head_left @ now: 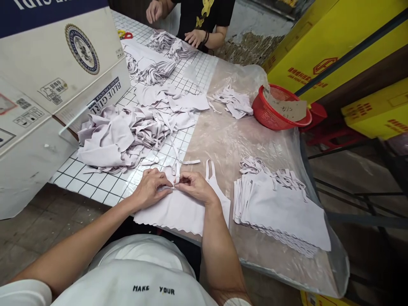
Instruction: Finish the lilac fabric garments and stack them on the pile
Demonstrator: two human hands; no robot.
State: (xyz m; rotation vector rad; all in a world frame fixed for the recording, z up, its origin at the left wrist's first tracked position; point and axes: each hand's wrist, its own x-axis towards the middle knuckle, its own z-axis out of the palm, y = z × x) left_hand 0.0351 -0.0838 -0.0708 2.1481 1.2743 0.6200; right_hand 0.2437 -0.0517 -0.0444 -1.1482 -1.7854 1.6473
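Observation:
A pale lilac strapped garment piece [178, 212] lies flat at the table's near edge. My left hand [151, 187] and my right hand [197, 186] meet over its upper edge, both with fingers pinched on the fabric near a strap. To the right sits a neat stack of the same pieces [280, 212] with straps bunched at the top. A loose heap of the same fabric [127, 136] lies just beyond my hands on the left.
A large cardboard box [47, 85] stands at the left. A red plastic basket [279, 108] holding a cardboard scrap sits at the far right of the table. Another person's hands [194, 38] work fabric bundles at the far end. Yellow boxes [334, 46] stand to the right.

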